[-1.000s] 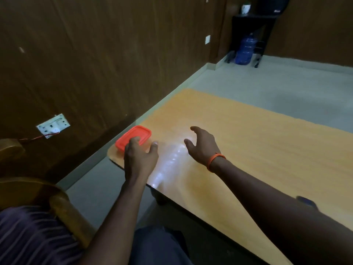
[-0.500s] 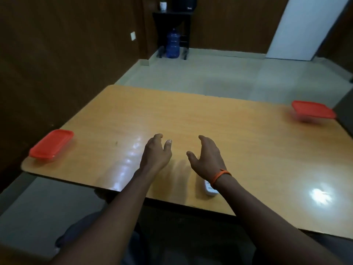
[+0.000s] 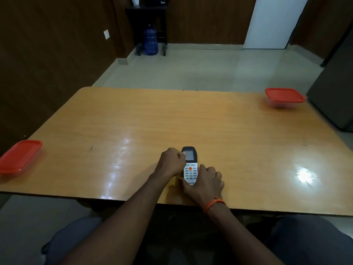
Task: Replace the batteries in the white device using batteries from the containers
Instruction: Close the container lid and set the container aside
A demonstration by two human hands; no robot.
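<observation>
Head view looked down on a wooden bench (image 3: 133,119) with a white remote (image 3: 190,170) lying face up near the front edge, its dark screen end pointing away from the person and its buttons toward them. Both hands were on it. The left hand (image 3: 172,162) sat against the remote's left side by the screen, fingers curled in and fingertips touching that edge; its grip was closed loosely against the remote rather than wrapped round it. The right hand (image 3: 207,183) lay over the lower right part, with the thumb across the bottom end and the fingers folded down along the right side, so its grip held the near end of the remote. An orange band (image 3: 214,204) circled the right wrist.

One red-lidded container (image 3: 20,156) sat at the far left edge of the bench, well apart from the hands. A second red-lidded container (image 3: 284,96) stood at the far right corner, also well apart. Both had their lids on, and whatever was inside could not be seen.

Beyond the bench, a blue water jug (image 3: 150,43) stood on the floor by a dark stand against the wood-panelled wall.
</observation>
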